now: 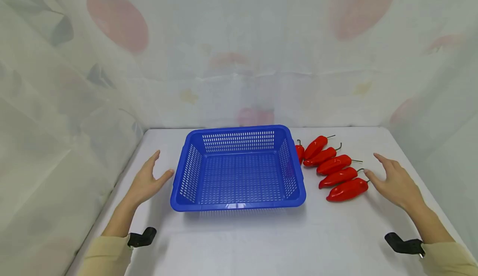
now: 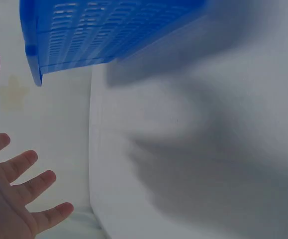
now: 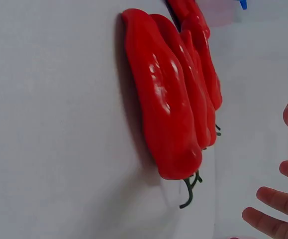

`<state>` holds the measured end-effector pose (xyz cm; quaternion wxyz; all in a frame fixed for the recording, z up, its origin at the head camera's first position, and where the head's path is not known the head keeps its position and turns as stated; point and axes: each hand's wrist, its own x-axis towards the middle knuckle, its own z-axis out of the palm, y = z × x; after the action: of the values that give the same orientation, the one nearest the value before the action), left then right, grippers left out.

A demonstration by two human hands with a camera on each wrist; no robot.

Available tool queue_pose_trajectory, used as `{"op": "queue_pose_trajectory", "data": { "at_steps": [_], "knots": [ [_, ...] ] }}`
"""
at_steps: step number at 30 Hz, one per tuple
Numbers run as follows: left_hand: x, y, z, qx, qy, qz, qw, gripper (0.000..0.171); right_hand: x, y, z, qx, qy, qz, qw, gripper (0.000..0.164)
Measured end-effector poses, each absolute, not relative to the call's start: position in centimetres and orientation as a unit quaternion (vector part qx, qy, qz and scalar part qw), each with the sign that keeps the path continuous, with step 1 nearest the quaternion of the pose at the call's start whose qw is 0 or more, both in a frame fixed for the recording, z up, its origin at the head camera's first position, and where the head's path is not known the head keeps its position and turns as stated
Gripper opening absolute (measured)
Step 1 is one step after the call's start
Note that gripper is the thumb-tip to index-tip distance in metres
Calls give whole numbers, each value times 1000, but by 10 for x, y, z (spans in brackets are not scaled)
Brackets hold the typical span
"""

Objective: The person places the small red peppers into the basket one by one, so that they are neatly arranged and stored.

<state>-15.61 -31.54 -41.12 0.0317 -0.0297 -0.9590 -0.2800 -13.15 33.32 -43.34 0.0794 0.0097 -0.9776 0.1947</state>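
Observation:
A blue plastic basket [image 1: 239, 206] with slotted walls stands in the middle of the white table, and nothing lies in it. To its right, several red peppers [image 1: 347, 190] with thin green stems lie in a slanting row; the basket's right wall partly hides the farthest one. My left hand [image 1: 146, 183] hovers left of the basket, fingers spread and thumb toward the rim, holding nothing. On the other side my right hand [image 1: 397, 183] is held over the table just right of the peppers, its thumb near the closest pepper's stem. The right wrist view shows the red peppers [image 3: 166, 99] beside spread, bare fingers.
A pale curtain [image 1: 239, 97] with faded fruit prints hangs behind the table and along both sides. The white table [image 1: 239, 243] stretches in front of the basket. Black straps with small mounts [image 1: 405, 245] sit at both wrists, over beige sleeves.

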Motion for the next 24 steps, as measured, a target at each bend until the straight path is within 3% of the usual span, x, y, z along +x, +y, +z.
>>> {"op": "queue_pose_trajectory", "data": {
  "at_steps": [16,24],
  "knots": [
    [-157,-299,-416,20,-926,-377,-10,84,-119,315,-456,-50,-966,245,67,65],
    [-172,-306,-447,37,-906,-422,-16,87,-114,311,-466,-95,-956,270,63,68]
  ]
}}
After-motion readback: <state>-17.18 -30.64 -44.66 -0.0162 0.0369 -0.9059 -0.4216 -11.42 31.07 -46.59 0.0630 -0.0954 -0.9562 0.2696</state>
